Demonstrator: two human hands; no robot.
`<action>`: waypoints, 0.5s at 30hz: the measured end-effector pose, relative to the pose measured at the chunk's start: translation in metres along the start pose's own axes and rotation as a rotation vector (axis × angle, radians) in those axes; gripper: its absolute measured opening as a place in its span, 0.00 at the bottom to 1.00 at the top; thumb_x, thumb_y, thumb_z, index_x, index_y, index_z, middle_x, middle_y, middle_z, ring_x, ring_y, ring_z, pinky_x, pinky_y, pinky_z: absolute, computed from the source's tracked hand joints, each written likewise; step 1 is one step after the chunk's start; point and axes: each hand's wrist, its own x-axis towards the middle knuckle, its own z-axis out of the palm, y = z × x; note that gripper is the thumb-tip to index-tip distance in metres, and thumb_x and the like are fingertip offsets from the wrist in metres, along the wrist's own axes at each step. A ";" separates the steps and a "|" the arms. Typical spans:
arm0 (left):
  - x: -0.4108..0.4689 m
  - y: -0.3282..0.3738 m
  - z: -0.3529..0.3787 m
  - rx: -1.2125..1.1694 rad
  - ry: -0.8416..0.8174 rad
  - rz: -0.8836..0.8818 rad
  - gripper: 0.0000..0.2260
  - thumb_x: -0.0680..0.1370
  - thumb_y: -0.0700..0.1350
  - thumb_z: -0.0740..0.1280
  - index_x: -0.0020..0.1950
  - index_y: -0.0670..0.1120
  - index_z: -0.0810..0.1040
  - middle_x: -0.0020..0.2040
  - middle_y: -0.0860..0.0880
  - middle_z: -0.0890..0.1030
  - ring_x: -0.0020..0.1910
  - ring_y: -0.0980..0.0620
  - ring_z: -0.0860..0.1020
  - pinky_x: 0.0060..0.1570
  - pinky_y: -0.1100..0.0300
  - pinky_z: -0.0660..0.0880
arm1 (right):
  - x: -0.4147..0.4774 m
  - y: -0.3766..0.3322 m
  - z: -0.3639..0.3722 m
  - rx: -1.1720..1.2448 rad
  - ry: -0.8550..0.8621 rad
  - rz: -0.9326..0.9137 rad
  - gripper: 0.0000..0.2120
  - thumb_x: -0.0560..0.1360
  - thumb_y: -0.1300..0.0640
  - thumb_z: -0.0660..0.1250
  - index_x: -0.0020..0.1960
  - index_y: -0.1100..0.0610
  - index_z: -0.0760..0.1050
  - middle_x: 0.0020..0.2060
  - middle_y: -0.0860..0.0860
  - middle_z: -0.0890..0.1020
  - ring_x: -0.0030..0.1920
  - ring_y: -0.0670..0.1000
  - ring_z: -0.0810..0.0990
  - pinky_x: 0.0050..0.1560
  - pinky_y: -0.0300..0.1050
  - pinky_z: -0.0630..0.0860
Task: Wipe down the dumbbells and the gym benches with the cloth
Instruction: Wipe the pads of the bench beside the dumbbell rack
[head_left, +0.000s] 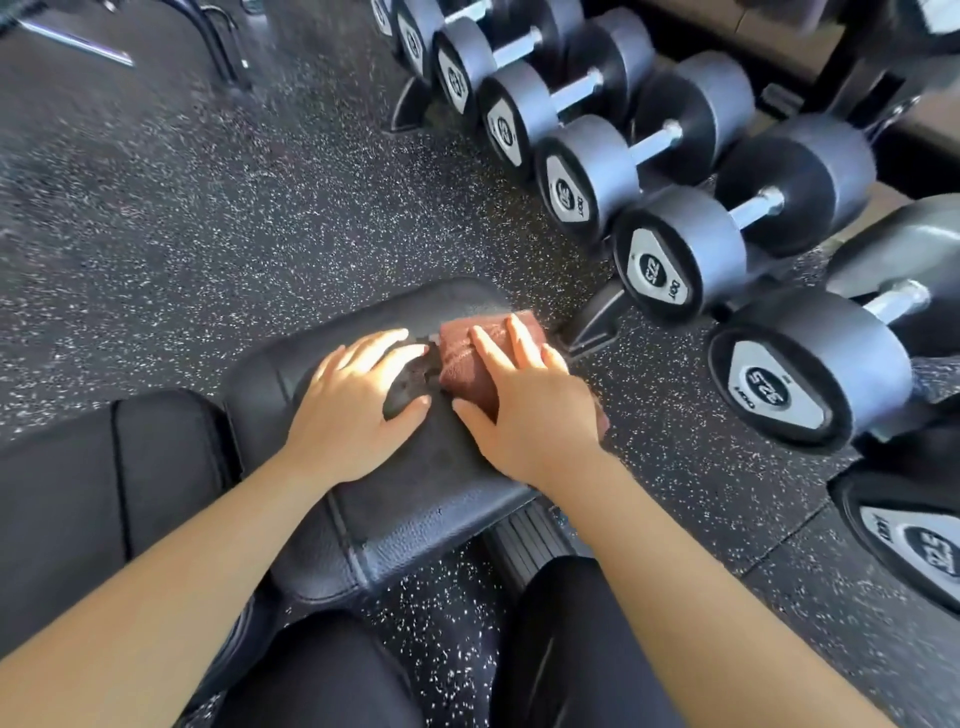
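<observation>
Currently, your left grip (358, 410) lies flat on the table (415, 525), fingers spread and straight, holding nothing. Just right of it, at the table's right edge, the folded cloth (457, 364) sits under your right grip (524, 415), whose straight fingers press it down without curling round it. Right of the table, well apart from the cloth, the dumbbells (675, 249) rest on their rack (597, 325). Judged progress: the table wipe is in hand. Whether the dumbbells are already wiped cannot be told; treat them as outstanding.
</observation>
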 end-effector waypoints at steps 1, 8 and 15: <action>0.000 0.000 0.000 -0.004 0.000 -0.003 0.24 0.73 0.59 0.58 0.69 0.55 0.67 0.72 0.54 0.67 0.71 0.51 0.63 0.71 0.48 0.57 | -0.009 0.002 0.002 -0.002 0.004 -0.016 0.34 0.74 0.35 0.55 0.76 0.43 0.48 0.77 0.52 0.53 0.72 0.62 0.59 0.61 0.58 0.69; 0.001 0.000 0.000 -0.028 0.025 0.000 0.26 0.72 0.62 0.54 0.68 0.55 0.67 0.72 0.54 0.66 0.72 0.52 0.62 0.71 0.47 0.57 | 0.011 -0.002 0.002 0.051 0.027 0.034 0.28 0.77 0.38 0.54 0.75 0.42 0.52 0.77 0.51 0.54 0.72 0.62 0.58 0.64 0.59 0.66; 0.001 -0.002 0.003 -0.034 0.065 -0.091 0.28 0.73 0.61 0.57 0.71 0.52 0.65 0.73 0.53 0.65 0.73 0.52 0.60 0.72 0.43 0.53 | 0.018 -0.002 -0.001 0.048 0.035 0.032 0.30 0.77 0.37 0.54 0.76 0.45 0.53 0.76 0.53 0.56 0.71 0.62 0.62 0.63 0.56 0.68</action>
